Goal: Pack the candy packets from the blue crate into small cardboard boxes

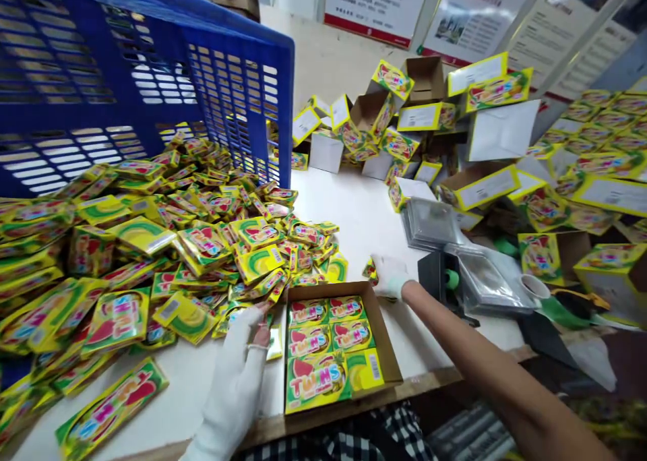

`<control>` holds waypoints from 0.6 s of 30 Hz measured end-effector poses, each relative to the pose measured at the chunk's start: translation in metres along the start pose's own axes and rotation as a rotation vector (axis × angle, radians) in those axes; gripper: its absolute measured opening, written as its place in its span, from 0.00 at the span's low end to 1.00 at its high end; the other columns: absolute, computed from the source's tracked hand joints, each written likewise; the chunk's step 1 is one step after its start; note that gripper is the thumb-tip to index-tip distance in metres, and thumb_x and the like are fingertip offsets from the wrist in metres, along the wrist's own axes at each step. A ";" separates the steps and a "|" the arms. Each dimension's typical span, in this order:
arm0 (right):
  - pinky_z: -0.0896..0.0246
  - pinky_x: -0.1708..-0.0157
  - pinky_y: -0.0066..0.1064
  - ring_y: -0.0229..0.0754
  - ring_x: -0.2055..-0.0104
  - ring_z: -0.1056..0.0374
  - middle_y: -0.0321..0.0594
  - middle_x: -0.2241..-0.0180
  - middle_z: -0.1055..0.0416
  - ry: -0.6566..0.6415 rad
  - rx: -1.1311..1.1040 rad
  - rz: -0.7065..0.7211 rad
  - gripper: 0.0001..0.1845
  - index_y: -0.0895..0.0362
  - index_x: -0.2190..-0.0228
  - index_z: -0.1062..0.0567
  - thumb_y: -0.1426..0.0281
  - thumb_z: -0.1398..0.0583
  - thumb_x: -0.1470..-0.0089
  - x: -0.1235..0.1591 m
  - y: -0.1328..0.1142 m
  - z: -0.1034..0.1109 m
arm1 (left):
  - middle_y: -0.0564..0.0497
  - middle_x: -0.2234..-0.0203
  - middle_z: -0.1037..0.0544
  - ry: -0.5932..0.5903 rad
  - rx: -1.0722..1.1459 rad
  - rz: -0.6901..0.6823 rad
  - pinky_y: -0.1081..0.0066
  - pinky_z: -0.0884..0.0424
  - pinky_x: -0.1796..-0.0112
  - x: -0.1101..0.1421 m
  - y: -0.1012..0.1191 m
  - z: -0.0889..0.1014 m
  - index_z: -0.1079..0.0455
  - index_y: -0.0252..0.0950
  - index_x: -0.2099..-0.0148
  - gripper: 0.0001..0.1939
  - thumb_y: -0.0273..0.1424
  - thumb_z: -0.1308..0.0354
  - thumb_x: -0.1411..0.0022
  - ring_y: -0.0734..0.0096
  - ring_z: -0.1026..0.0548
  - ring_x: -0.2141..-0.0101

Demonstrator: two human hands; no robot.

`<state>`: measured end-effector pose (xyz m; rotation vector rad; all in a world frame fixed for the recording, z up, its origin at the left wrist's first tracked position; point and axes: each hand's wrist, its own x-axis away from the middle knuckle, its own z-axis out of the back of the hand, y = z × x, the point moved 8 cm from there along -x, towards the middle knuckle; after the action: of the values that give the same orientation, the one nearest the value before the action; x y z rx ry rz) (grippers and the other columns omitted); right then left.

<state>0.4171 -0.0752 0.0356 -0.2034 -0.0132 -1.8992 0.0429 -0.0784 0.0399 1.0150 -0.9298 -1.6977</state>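
My left hand [237,363], in a white glove with bare fingertips, is at the near edge of the packet pile [202,238]. Its fingers are apart and reach toward small yellow "TWINS" packets, and a pale-sided packet [275,344] lies beside the thumb. To its right stands an open cardboard box [388,343] with several packets laid flat in rows; the near right one shows a barcode. My right hand [391,275], gloved and slightly blurred, is just beyond the box's far right corner. It is closed around a small yellow-green packet [371,271], mostly hidden by the glove.
A blue plastic crate [283,97] lies tipped behind the pile. Cardboard display boxes [424,117] are heaped at the back right. Clear plastic cases [435,222], a black tape dispenser [429,275] and tape rolls [534,286] lie right of my right hand.
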 end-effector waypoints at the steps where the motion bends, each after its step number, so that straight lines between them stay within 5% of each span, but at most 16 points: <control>1: 0.42 0.49 0.47 0.59 0.48 0.33 0.56 0.51 0.29 0.034 -0.034 -0.006 0.40 0.59 0.48 0.31 0.63 0.30 0.65 0.000 0.001 -0.009 | 0.45 0.43 0.29 -0.007 -0.005 -0.008 0.50 0.39 0.39 0.002 -0.002 -0.002 0.32 0.40 0.43 0.26 0.50 0.53 0.33 0.55 0.34 0.41; 5: 0.39 0.49 0.44 0.52 0.49 0.31 0.50 0.49 0.30 0.186 -0.279 -0.018 0.37 0.55 0.47 0.37 0.62 0.33 0.58 0.006 0.013 -0.016 | 0.46 0.43 0.28 -0.018 -0.067 -0.094 0.54 0.40 0.38 0.003 0.004 0.000 0.31 0.41 0.44 0.22 0.47 0.52 0.32 0.57 0.34 0.40; 8: 0.34 0.51 0.40 0.47 0.50 0.29 0.47 0.48 0.31 0.372 -0.750 0.013 0.41 0.53 0.44 0.46 0.58 0.35 0.54 0.016 0.031 -0.014 | 0.48 0.44 0.27 -0.016 -0.106 -0.205 0.61 0.37 0.39 0.002 0.018 0.001 0.31 0.42 0.44 0.19 0.42 0.53 0.30 0.61 0.33 0.41; 11: 0.31 0.54 0.40 0.46 0.54 0.28 0.43 0.53 0.30 0.417 -1.210 0.021 0.46 0.51 0.47 0.46 0.58 0.30 0.62 0.022 0.044 -0.042 | 0.49 0.44 0.28 -0.010 -0.152 -0.306 0.64 0.38 0.39 0.004 0.031 -0.002 0.31 0.43 0.44 0.17 0.39 0.53 0.30 0.63 0.33 0.41; 14: 0.30 0.57 0.39 0.44 0.59 0.27 0.39 0.58 0.28 0.353 -1.310 -0.021 0.45 0.51 0.49 0.43 0.60 0.28 0.65 0.025 0.042 -0.073 | 0.48 0.42 0.30 -0.037 -0.211 -0.367 0.63 0.39 0.39 0.011 0.041 -0.009 0.32 0.42 0.43 0.17 0.37 0.52 0.30 0.62 0.34 0.40; 18: 0.30 0.57 0.40 0.44 0.59 0.27 0.41 0.57 0.27 0.456 -1.274 -0.069 0.40 0.51 0.52 0.41 0.60 0.29 0.64 0.034 0.041 -0.079 | 0.47 0.39 0.33 -0.075 -0.282 -0.438 0.65 0.38 0.40 0.021 0.051 -0.015 0.34 0.41 0.41 0.19 0.36 0.52 0.31 0.61 0.36 0.38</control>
<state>0.4340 -0.1290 -0.0404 -0.6059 1.5187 -1.7218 0.0683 -0.1153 0.0761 1.0168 -0.5117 -2.1714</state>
